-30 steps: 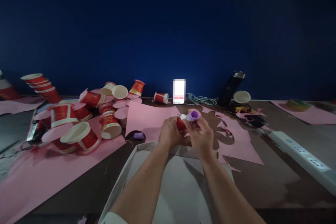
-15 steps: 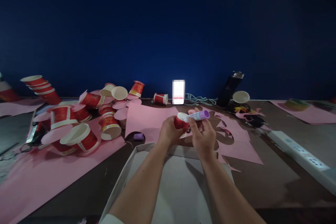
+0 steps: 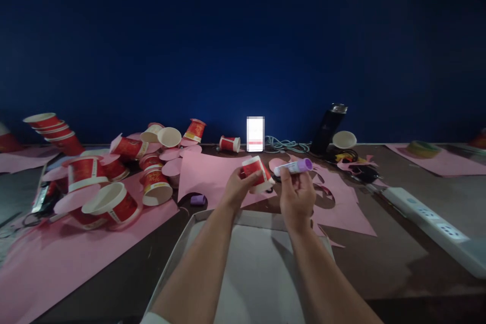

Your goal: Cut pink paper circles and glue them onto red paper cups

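Mid-frame, the left hand [image 3: 236, 190] pinches a red cup [image 3: 257, 173] by its side. The right hand [image 3: 297, 196] grips an open glue stick [image 3: 293, 166]. Squeezing could squash the cup, and the uncapped glue might smear the fingers.

Heap of red paper cups [image 3: 114, 172] on pink paper sheet [image 3: 56, 258] far left of hands; black flask [image 3: 326, 129] and white power strip [image 3: 429, 223] right of them.

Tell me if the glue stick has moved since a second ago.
Yes. The glue stick in the right hand has swung right, away from the cup, judged against the white box.
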`<action>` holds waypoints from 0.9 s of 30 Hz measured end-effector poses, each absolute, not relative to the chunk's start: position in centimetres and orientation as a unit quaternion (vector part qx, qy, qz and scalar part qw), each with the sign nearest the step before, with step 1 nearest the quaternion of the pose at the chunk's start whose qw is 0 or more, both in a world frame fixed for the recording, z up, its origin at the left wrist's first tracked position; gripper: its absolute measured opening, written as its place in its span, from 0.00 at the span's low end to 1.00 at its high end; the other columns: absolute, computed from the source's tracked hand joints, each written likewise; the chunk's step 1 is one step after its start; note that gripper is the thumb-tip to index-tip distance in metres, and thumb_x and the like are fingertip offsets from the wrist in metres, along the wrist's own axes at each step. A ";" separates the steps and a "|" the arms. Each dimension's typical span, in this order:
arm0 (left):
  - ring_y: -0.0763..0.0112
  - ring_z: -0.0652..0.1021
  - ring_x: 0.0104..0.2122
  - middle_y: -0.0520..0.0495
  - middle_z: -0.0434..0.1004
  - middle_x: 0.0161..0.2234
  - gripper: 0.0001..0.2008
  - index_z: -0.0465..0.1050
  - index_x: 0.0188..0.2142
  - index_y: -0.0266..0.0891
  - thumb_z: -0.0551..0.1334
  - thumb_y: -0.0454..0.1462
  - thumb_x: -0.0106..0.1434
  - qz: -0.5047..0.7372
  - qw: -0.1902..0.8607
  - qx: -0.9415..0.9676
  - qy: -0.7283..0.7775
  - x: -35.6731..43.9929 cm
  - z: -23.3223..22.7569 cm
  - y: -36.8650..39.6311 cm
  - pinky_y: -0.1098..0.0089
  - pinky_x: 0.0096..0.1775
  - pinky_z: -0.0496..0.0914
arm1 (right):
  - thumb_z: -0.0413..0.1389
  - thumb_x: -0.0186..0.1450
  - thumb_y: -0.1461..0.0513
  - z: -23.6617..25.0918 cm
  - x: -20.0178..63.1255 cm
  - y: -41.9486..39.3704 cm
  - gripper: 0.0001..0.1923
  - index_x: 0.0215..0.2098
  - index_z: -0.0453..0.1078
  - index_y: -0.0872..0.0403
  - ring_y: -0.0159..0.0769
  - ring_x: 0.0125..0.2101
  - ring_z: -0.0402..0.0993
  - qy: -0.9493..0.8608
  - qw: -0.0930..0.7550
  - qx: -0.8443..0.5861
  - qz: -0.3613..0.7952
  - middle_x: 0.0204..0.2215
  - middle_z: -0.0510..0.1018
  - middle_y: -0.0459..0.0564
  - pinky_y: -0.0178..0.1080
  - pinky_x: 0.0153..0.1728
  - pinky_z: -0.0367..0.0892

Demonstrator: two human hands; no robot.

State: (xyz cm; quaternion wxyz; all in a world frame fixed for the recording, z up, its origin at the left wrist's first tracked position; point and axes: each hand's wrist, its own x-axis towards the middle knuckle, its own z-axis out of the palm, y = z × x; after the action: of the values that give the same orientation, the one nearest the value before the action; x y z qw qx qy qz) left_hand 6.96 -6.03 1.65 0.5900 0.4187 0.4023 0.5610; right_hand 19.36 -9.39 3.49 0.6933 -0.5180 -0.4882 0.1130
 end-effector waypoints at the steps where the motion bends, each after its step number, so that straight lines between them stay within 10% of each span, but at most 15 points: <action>1: 0.67 0.77 0.33 0.42 0.78 0.36 0.23 0.73 0.41 0.34 0.70 0.46 0.49 0.570 0.624 0.385 0.369 6.9 1.8 -6.0 0.68 0.37 0.70 | 0.53 0.62 0.51 3.7 19.3 -9.4 0.19 0.45 0.70 0.55 0.39 0.38 0.73 -0.472 0.710 -0.507 0.126 0.36 0.77 0.53 0.42 0.43 0.66; 27: 0.65 0.78 0.39 0.47 0.77 0.39 0.18 0.69 0.45 0.41 0.63 0.44 0.56 0.606 0.741 0.187 0.219 5.8 1.0 -5.0 0.60 0.43 0.73 | 0.56 0.56 0.45 6.2 18.9 -5.3 0.20 0.30 0.65 0.54 0.27 0.20 0.65 -0.280 0.749 -0.457 0.389 0.20 0.68 0.42 0.33 0.22 0.63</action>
State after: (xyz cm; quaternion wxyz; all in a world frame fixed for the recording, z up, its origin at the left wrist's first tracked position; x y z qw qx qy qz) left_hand 5.84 -4.96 0.97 0.7413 0.1873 0.2193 0.6060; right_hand 18.87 -5.31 6.24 0.7493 -0.4570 -0.2796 0.3892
